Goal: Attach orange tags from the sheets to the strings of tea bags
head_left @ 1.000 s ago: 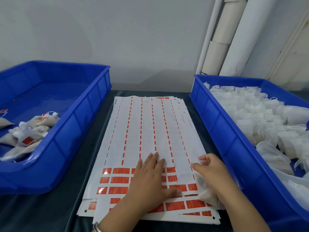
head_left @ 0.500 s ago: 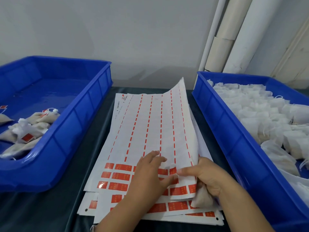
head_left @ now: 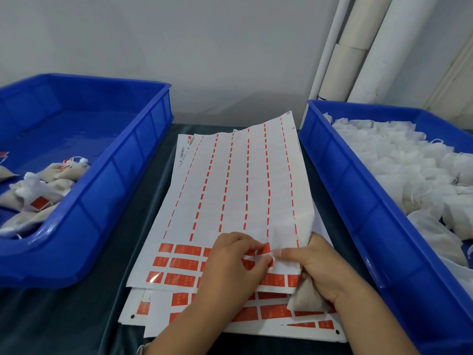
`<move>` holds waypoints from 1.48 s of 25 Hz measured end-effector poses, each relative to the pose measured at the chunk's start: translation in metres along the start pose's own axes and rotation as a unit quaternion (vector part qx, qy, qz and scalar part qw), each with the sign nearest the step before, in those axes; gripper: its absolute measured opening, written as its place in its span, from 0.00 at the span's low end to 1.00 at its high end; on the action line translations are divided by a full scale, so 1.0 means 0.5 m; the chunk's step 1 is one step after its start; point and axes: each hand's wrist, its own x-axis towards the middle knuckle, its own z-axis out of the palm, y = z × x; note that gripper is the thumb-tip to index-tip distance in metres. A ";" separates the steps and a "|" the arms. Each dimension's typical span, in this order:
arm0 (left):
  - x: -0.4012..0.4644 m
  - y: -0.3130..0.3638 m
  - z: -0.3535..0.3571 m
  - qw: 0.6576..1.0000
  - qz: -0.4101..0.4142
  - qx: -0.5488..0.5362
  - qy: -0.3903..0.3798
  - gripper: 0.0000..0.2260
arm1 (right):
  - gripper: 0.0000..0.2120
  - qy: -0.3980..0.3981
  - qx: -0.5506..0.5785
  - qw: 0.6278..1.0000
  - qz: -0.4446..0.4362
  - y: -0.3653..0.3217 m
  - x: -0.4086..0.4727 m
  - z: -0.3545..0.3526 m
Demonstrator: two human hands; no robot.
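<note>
Orange tags (head_left: pixel 183 264) remain in three short rows along the near end of the top sheet (head_left: pixel 230 190), which lies on a stack of sheets (head_left: pixel 258 326) in the middle of the dark worktop (head_left: pixel 76 319). Its right edge is raised off the stack.

Both hands meet over those rows. The left hand (head_left: pixel 230 267) has its fingers curled down onto the sheet, thumb and forefinger pinching at a tag near the sheet's right side. The right hand (head_left: pixel 317 267) grips the lifted right edge of the sheet between thumb and fingers, and one tea bag (head_left: pixel 305 298) is tucked under its palm; the bag's string cannot be made out.

Two blue trays flank the stack. The left tray (head_left: pixel 122 190) holds a small cluster of tea bags with tags on (head_left: pixel 38 193), too bunched together to count; two tags show plainly and a third is cut off at the frame's edge. The right tray (head_left: pixel 358 201) is heaped with white tea bags (head_left: pixel 399 170), too many to count. White pipes (head_left: pixel 358 47) stand against the wall behind it.
</note>
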 end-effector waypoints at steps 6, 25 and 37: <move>0.003 0.005 -0.002 0.999 -0.017 -0.020 0.021 0.13 | 0.17 0.026 -0.011 0.999 -0.023 0.001 -0.007 0.010; 0.030 0.001 -0.025 0.933 -0.281 -0.205 0.090 0.05 | 0.24 0.136 -0.118 0.984 0.014 -0.019 -0.027 -0.022; 0.027 0.005 -0.025 0.928 -0.278 -0.224 0.103 0.05 | 0.08 0.194 -0.152 0.961 -0.125 -0.048 -0.121 -0.079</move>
